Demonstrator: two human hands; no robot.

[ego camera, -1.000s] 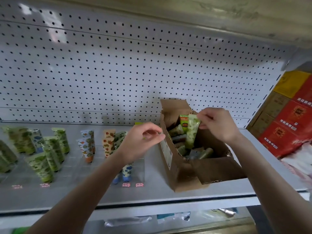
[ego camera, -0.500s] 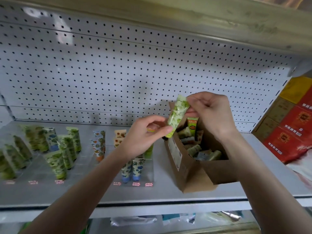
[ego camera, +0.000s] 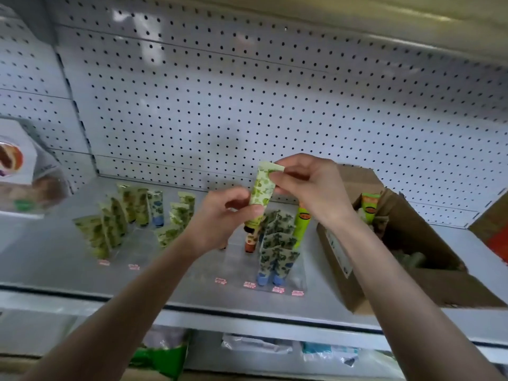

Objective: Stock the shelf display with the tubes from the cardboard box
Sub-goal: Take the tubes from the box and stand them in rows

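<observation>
Both hands hold one tube (ego camera: 262, 192) in the air, above the shelf (ego camera: 55, 259) and to the left of the cardboard box (ego camera: 338, 259). The tube is pale green with a print of darker green leaves. It stands almost upright, with the flat crimped end on top and leaning a little to the right. The right hand (ego camera: 313, 185) pinches this flat end between thumb and fingertips. The left hand (ego camera: 217, 218) has its fingers curled around the lower part of the tube. The cap of the tube is mostly covered by the left fingers, so its colour is hard to tell.

On the shelf below, more tubes stand on their caps in rows. There is a group of green leaf tubes (ego camera: 110, 229) on the left and a row of blue-capped tubes (ego camera: 275, 257) under the hands. Just beside that row, on the box side, stands a bright green tube with an orange label (ego camera: 302, 224). Small price tags (ego camera: 248, 284) lie along the front edge, but their print is too small to read.

The box is open and sits on the right part of the shelf; the frame edge cuts off its right side. One orange-labelled tube (ego camera: 369, 204) stands up from it, and the other tubes inside are dark and unclear. At the far left a blurred white package (ego camera: 16, 166) is also cut off.
</observation>
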